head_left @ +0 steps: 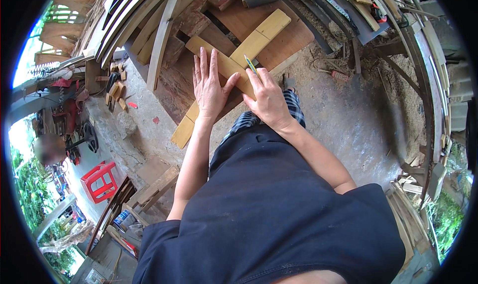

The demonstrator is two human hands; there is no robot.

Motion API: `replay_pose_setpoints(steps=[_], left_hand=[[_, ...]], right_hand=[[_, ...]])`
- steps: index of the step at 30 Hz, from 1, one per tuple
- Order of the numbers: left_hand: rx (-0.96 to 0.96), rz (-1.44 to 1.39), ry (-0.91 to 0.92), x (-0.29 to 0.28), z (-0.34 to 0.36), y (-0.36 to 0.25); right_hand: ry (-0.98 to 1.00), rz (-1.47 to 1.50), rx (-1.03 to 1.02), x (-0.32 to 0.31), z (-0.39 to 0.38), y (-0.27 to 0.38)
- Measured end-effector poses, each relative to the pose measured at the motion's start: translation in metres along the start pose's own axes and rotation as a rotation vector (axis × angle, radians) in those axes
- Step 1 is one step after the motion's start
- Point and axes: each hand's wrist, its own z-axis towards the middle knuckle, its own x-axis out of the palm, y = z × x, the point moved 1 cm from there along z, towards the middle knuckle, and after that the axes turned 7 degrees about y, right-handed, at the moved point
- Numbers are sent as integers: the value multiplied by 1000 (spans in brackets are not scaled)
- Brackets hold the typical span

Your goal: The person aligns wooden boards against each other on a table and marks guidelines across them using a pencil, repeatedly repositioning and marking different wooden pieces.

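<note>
Two yellowish wooden boards lie crossed in an X. The upper board (pixel 225 63) runs from far left to near right, on top of the longer lower board (pixel 264 32). A thin line crosses the lower board near each of its ends. My left hand (pixel 209 91) rests flat on the upper board, fingers stretched forward and thumb out to the side. My right hand (pixel 270 99) grips a pencil (pixel 249 63) at the upper board's near right end, close to the crossing. The pencil points up and away from the boards, and the fingers cover part of that board end.
A worn reddish bench top (pixel 172 97) and a brown plywood panel (pixel 298 32) lie under the boards. Long planks (pixel 162 45) are stacked at far left. Small wood blocks (pixel 117 91) and a red plastic stool (pixel 99 182) are at left. Curved timber (pixel 423 70) lines the right.
</note>
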Motion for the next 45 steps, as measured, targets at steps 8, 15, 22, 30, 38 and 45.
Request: replay_pose_setpoints(steps=[8,15,22,30,38,45], left_hand=[[-3,9,-2,0,0,0],[3,10,-15,0,0,-1],[-5,27,-5,1,0,0],[-17,61,7,-3,0,-5],[-16,60,-6,-1,1,-6],[-23,54,7,0,0,-5]], right_hand=[[-13,-12,-31,-2,1,0],[-104,-66,-109,-16,3,-2],[-125,408,-142,-42,15,-5],[-9,744,177,-44,30,-11],[-76,581,116,-13,49,-22],[-130,281,-112,-4,54,-11]])
